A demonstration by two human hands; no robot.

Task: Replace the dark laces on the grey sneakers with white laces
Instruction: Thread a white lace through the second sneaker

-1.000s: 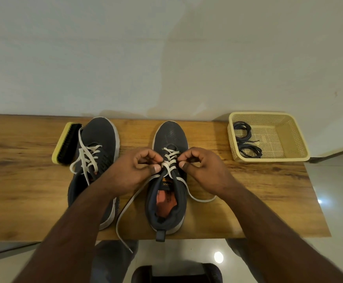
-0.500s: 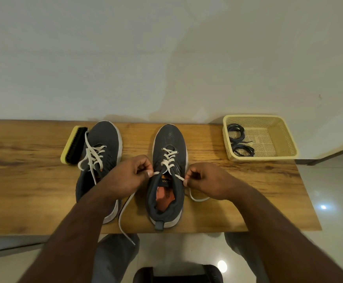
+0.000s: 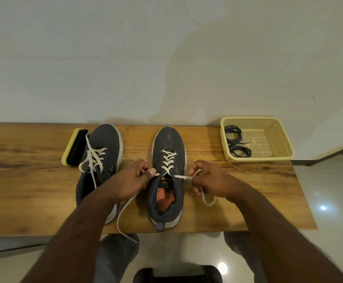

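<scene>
Two grey sneakers stand toe-away on the wooden bench (image 3: 238,201). The right sneaker (image 3: 167,144) carries a white lace (image 3: 168,160) crossed through its eyelets. My left hand (image 3: 132,181) pinches one end of that lace at the shoe's left side, and the slack trails off the front edge. My right hand (image 3: 209,178) pinches the other end, pulled out taut to the right, with a loop lying on the bench. The left sneaker (image 3: 103,144) has a loose white lace (image 3: 94,158); my left forearm covers its heel.
A yellow plastic basket (image 3: 276,137) at the back right holds coiled dark laces (image 3: 236,141). A yellow-backed shoe brush (image 3: 74,147) lies left of the left sneaker. The bench backs onto a white wall, and tiled floor lies to the right.
Both hands drew apart from over the tongue to either side of the right sneaker, pulling the white lace ends outward and taut.
</scene>
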